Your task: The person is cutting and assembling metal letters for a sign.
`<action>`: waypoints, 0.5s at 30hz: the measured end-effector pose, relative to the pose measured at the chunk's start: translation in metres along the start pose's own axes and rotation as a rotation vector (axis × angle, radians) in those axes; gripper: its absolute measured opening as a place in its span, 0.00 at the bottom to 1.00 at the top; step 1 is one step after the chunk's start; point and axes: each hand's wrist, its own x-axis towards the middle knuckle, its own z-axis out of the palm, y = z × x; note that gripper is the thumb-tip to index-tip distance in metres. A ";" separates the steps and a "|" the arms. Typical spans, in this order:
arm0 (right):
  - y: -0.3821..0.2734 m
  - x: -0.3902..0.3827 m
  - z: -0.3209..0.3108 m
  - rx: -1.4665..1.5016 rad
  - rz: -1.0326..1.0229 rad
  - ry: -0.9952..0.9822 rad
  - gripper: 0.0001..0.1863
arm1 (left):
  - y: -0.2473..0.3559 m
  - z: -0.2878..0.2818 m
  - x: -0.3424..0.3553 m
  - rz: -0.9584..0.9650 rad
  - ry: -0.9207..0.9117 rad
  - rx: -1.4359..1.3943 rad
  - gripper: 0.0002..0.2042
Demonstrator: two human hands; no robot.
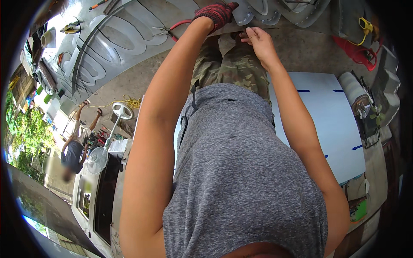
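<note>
My left hand [217, 16], in a red and black knit glove, is closed at the near edge of the grey worktable [144, 50]; what it holds, if anything, is hidden. Beside its wrist lie pliers [171, 30] with red handles, their jaws pointing left. One handle runs up to the glove. My bare right hand [261, 43] hovers just off the table edge, thumb and fingers drawn together; I cannot make out anything between them. Curved, letter-like metal shapes [103, 49] spread over the left of the table. More grey curved pieces [269, 13] with dotted edges lie right of the glove.
A pale sheet [322, 116] with blue arrow marks is behind me at the right. A red plastic item [355, 51] and a yellow plug [365, 26] are at the far right. At the left are a standing fan [97, 159], a yellow cord [132, 102] and another person [75, 148].
</note>
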 end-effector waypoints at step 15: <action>-0.068 0.029 0.044 -1.293 -1.210 0.039 0.17 | -0.097 -0.016 0.006 0.363 0.152 0.480 0.26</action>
